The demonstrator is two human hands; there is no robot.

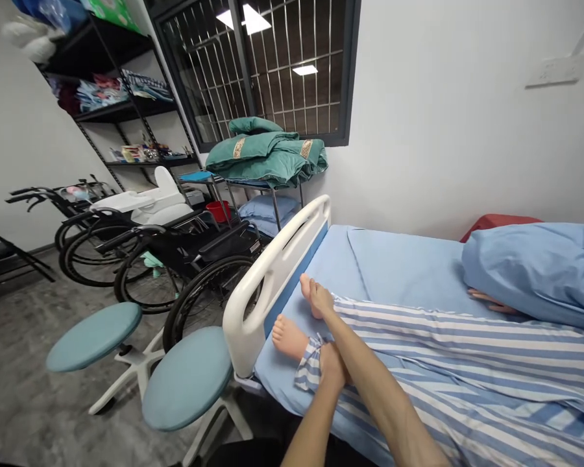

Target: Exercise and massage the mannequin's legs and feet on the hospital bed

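Note:
Two bare feet stick out of blue-and-white striped trousers (442,331) on a bed; I cannot tell whether they belong to a person or a manikin. My left hand (331,364) is closed around the near ankle, over the cuff of the trouser leg (309,364), just behind the near foot (289,337). Reaching across it, my right hand (321,298) is closed over the far foot (305,285), near that leg's cuff. The fingers of both hands are partly hidden.
A white footboard (246,292) stands just beyond the feet. Blue bedding (535,266) covers the upper body, with a hand (494,301) showing below it. Two round stools (187,379) and several wheelchairs (214,279) stand left, near shelves (111,110) and green quilts (267,152).

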